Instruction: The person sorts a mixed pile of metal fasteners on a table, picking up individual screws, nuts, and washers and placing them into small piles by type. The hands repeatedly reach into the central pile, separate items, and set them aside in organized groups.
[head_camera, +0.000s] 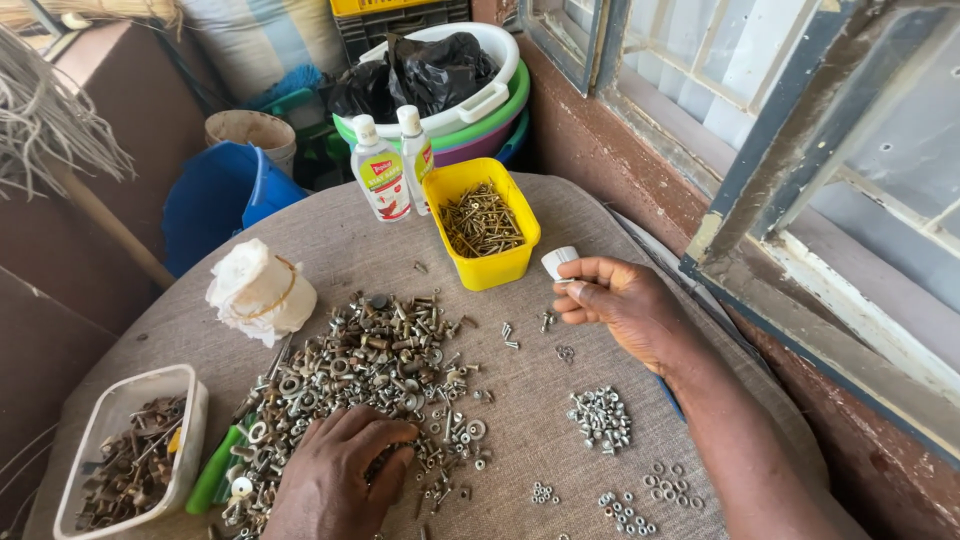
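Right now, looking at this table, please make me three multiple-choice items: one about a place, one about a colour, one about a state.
1. Where does the left hand rest?
A. in the white tub
B. on the big pile of bolts and washers
C. on the bottles

2. What colour is the container of screws behind the pile?
A. yellow
B. red
C. black

3. In what state is the right hand?
A. flat and empty on the cloth
B. closed around a green handle
C. fingers curled, a small white cap at the fingertips

Answers:
1 B, the fingers dig into the pile of bolts and washers.
2 A, its walls are bright yellow.
3 C, the small white cap sits at the bent fingertips, above the table.
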